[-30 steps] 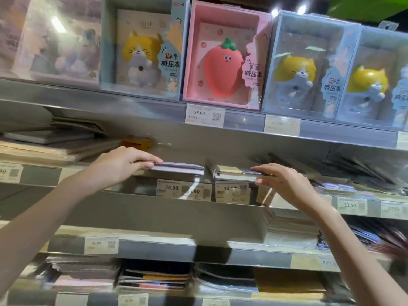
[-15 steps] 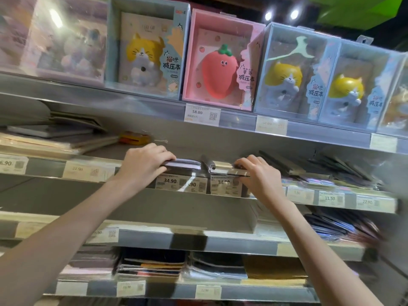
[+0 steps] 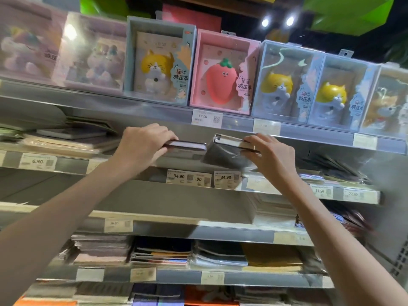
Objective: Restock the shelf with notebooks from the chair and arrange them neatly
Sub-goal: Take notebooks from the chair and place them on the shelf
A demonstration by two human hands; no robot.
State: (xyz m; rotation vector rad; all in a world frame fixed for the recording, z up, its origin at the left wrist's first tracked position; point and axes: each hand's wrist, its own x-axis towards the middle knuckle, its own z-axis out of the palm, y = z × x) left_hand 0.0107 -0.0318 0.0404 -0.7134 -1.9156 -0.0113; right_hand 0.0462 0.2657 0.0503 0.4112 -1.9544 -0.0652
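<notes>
A notebook (image 3: 187,145) was gripped by the left hand (image 3: 143,143), another wrapped notebook (image 3: 231,142) by the right hand (image 3: 268,154); covers were blurred, fingertips partly hidden.

Dim shop light, soft picture.
Two ceiling spotlights (image 3: 277,21) glare top right; reflections streak the plastic boxes (image 3: 287,80); edges blur and bend.
</notes>
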